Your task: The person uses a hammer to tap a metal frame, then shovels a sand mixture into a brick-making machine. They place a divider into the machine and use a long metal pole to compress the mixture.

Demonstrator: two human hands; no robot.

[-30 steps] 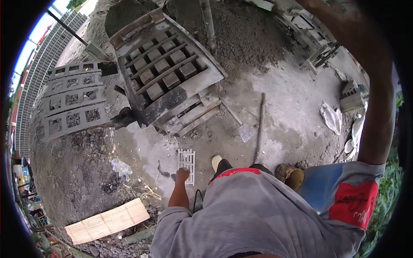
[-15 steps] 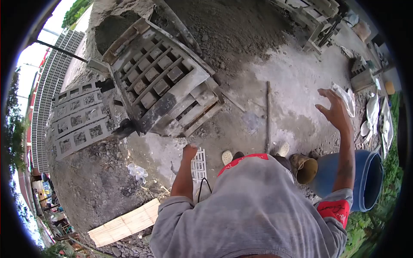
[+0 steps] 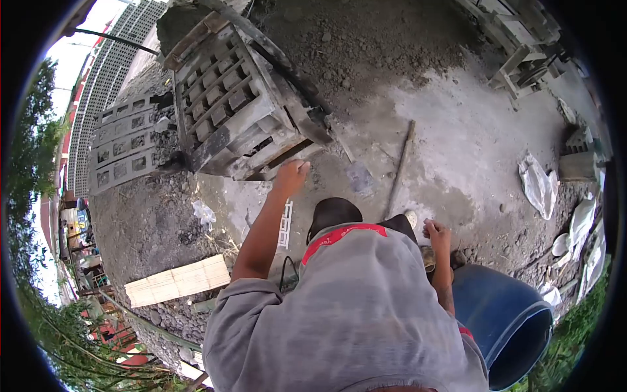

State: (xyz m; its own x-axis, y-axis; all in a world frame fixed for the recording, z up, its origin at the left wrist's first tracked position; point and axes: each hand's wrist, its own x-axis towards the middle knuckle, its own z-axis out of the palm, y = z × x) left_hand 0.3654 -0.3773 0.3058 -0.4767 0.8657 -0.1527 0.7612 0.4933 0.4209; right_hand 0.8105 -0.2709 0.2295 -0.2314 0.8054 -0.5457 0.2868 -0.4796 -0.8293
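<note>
My left hand (image 3: 292,178) is closed just in front of the lower edge of a large grey block mould (image 3: 225,98) with rows of square cells; nothing shows in its fingers. Close to my right side, above a rusty bucket (image 3: 428,257), my right hand (image 3: 437,234) is curled into a loose fist with nothing visible in it. A long wooden stick (image 3: 401,166) lies on the ground between and beyond my hands. Beside the mould, a flat-bladed tool (image 3: 358,178) rests on the concrete.
A blue barrel (image 3: 486,307) lies tilted at my right. Cast hollow blocks (image 3: 124,145) stand left of the mould. A white grid (image 3: 285,224), a woven mat (image 3: 177,281) and a plastic bag (image 3: 204,214) lie at left. White sacks (image 3: 539,184) lie at right.
My right hand has come down and inward from the right, its spread fingers now curled. My left hand has moved forward toward the mould's edge. A dark-clad knee now shows in front of me.
</note>
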